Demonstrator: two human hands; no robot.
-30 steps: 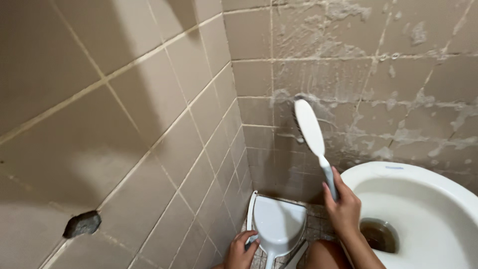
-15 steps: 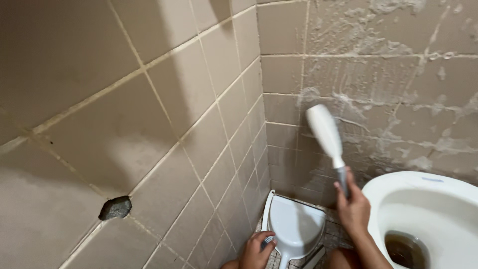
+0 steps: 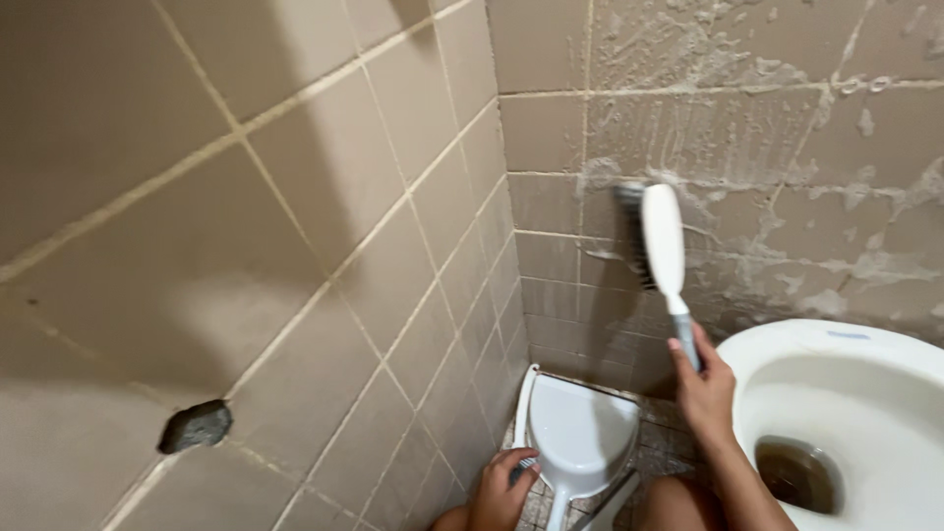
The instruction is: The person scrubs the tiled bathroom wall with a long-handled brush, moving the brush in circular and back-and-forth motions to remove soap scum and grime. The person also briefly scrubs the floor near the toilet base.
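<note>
The right hand (image 3: 704,385) is wrapped tight around the grey handle of the white plastic scrub brush (image 3: 660,239), whose dark bristles press on the soapy beige tiled wall (image 3: 787,157) beside the white toilet bowl (image 3: 865,393); firm, short rubs with the bristles flat should work best. The left hand (image 3: 501,492) pinches the edge of the white plastic dustpan (image 3: 580,433) by the floor. Both arms are cut off, and the bristles are hard to see.
</note>
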